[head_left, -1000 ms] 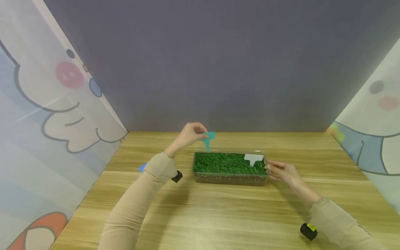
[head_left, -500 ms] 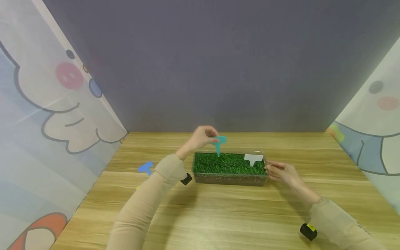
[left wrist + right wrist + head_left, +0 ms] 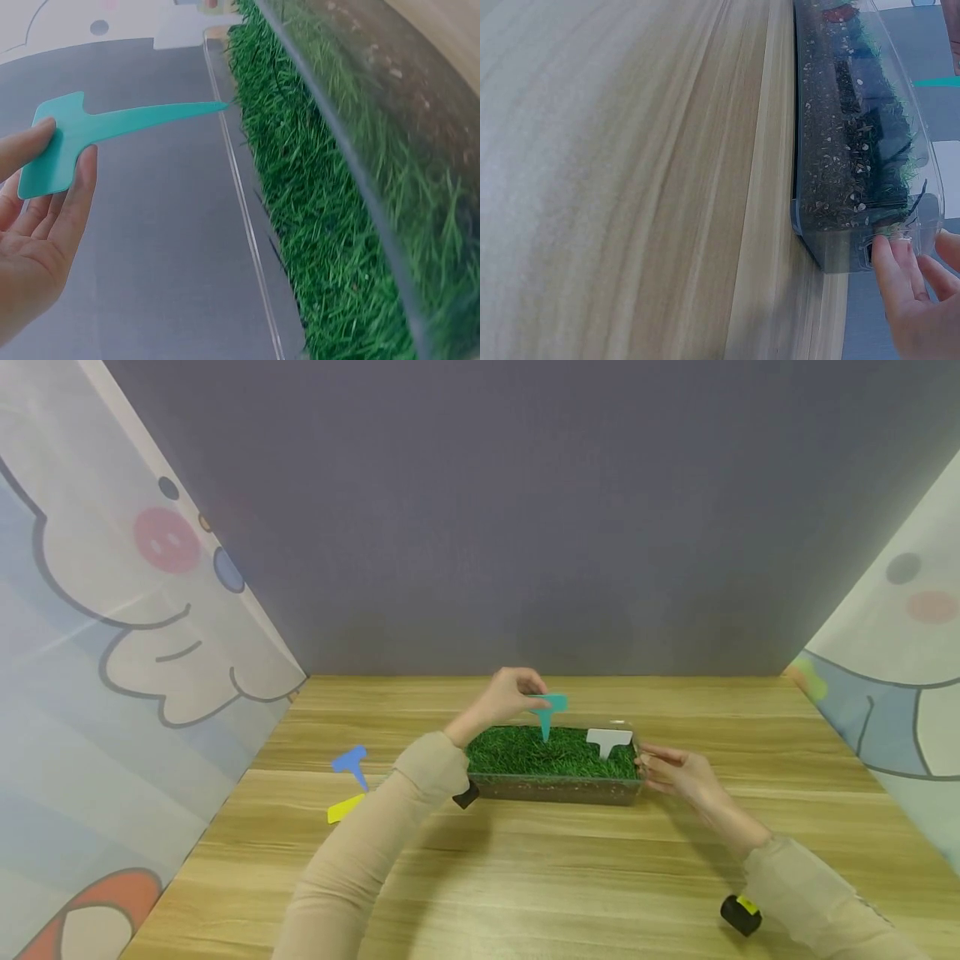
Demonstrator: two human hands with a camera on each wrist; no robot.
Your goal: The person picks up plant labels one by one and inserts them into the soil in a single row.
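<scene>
Four plant labels: one teal label point(image 3: 552, 708), one white label point(image 3: 608, 741), one blue label point(image 3: 350, 763), one yellow label point(image 3: 345, 808); one clear grass tray point(image 3: 555, 787); two hands: left hand point(image 3: 510, 693), right hand point(image 3: 678, 772)

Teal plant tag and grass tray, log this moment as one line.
left hand: pinches teal plant tag above grass | right hand: fingertips on tray end | white tag: standing in grass

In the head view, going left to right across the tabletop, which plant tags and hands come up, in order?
Blue tag → yellow tag just right of it → left hand → teal tag it pinches → white tag in the grass → right hand.
</scene>
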